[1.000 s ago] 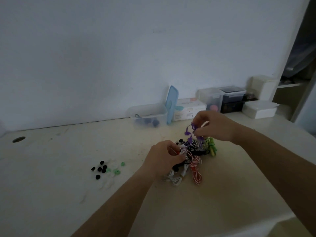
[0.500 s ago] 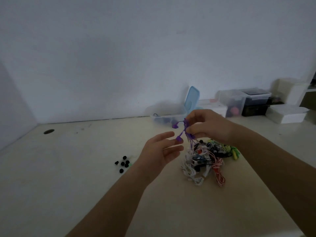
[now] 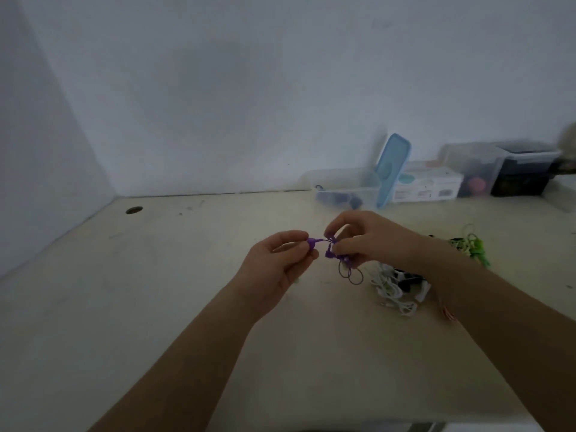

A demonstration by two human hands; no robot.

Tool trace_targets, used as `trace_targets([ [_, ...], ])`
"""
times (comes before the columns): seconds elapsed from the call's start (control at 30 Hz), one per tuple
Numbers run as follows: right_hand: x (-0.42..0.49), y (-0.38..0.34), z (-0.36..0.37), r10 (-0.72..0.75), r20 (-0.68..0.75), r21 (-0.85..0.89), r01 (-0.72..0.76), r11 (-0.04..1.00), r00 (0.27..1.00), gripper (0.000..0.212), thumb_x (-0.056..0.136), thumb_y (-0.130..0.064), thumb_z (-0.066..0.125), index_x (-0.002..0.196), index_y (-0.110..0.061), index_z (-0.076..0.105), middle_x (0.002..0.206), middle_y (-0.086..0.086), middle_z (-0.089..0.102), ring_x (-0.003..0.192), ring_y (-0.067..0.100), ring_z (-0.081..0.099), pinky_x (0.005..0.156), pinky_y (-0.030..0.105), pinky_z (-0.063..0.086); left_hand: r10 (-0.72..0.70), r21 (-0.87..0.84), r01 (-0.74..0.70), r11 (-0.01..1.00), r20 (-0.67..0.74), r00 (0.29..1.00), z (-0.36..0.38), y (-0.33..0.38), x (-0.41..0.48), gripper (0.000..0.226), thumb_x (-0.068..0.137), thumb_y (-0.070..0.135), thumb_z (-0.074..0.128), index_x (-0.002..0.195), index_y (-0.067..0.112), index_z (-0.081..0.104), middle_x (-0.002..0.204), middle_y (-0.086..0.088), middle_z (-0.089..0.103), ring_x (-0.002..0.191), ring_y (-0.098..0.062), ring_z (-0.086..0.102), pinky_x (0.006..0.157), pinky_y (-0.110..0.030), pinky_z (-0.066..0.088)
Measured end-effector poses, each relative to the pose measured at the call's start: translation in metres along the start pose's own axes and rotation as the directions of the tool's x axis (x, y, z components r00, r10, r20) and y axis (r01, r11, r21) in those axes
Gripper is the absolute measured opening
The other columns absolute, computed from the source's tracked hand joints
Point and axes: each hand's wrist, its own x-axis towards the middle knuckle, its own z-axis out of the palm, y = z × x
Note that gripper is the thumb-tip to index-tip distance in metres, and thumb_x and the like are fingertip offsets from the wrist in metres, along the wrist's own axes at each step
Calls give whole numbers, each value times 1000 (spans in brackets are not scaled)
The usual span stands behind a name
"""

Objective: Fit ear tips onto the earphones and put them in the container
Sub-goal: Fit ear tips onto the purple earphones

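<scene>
Earphones (image 3: 330,252), purple pair, up in the air between both hands, over the tabletop (image 3: 156,307) and well short of the container (image 3: 343,187). Container sits at the back by the wall, clear, with its blue lid (image 3: 393,169) standing up open. Dark items inside it are too blurred to name. Pile (image 3: 396,285) of white and black sets lies on the tabletop just right of the hands, green set (image 3: 470,247) further right.

Right hand (image 3: 371,241) pinches the purple bundle near its buds, fingers curled. Left hand (image 3: 274,269) pinches 1 bud (image 3: 311,243) between thumb and fingertips. Cable loops (image 3: 350,274) hang under the right hand, apart from the pile.

Change: 1 s ago the left hand was down in the pile, 0.5 s ago it was spread and reaching. Now it has closed on the bud, and the pair is clear of the pile.

Judgement: 1 pair singled out, bud held ready for a tip. No tip visible in either hand and no loose tips in sight, so fitting looks not yet begun.
</scene>
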Motion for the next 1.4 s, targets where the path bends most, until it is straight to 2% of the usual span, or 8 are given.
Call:
trace_targets([
  [0.17,2,5,5,50,20,-278,-42,960,999,20,85,-18,71,104,-20,65,95,4,73,70,10,68,70,27,60,-31,73,35,997,-56,998,2,-2,11,13,87,-8,63,93,2,68,83,-11,74,78,-21,72,69,-22,59],
  [0.3,7,10,10,-58,-53,-624,13,781,997,37,82,-48,72,113,-30,62,108,-9,57,88,2,54,73,21,42,-13,172,26,985,-76,997,7,-4,17,10,86,-7,66,93,0,68,90,-16,71,77,-21,71,69,-23,60],
  [0.6,23,19,20,-320,-267,-298,238,925,909,6,91,-20,67,93,-21,73,75,-7,72,70,6,68,72,25,55,10,207,1,978,-54,999,2,10,27,17,87,-5,67,104,-2,67,95,-20,75,82,-23,75,71,-22,60],
  [0.8,30,18,18,-120,-431,219,233,948,894,17,98,-18,58,93,-16,74,82,0,71,70,12,64,70,28,58,367,823,-136,552,-93,926,-31,24,40,12,85,10,72,91,20,75,85,5,75,69,-4,66,60,-16,50],
  [0.9,34,18,19,-21,-373,432,193,881,928,18,100,-15,56,93,-10,72,79,8,68,63,16,66,61,29,57,355,945,-125,302,10,935,-36,20,46,13,88,16,70,92,26,76,93,14,70,79,2,61,62,-6,41],
  [1.0,42,21,22,-26,-373,372,175,912,928,18,99,-12,56,89,-9,71,70,9,65,60,18,64,61,28,57,248,987,-102,125,68,966,-36,18,51,12,89,21,69,96,29,76,96,12,70,85,-2,63,73,-15,46],
  [1.13,46,31,24,-43,-366,353,181,918,930,18,100,-13,55,92,-8,70,67,9,62,60,17,61,69,34,56,140,993,-103,66,93,986,-35,14,51,6,86,26,73,89,29,77,87,13,71,73,-5,65,59,-16,48],
  [1.4,46,37,20,-65,-394,322,204,924,917,13,96,-15,62,94,-16,74,69,0,70,65,14,65,77,34,59,89,990,-138,-2,138,986,-35,15,54,7,84,26,76,87,32,78,84,14,71,71,-3,63,66,-22,55],
])
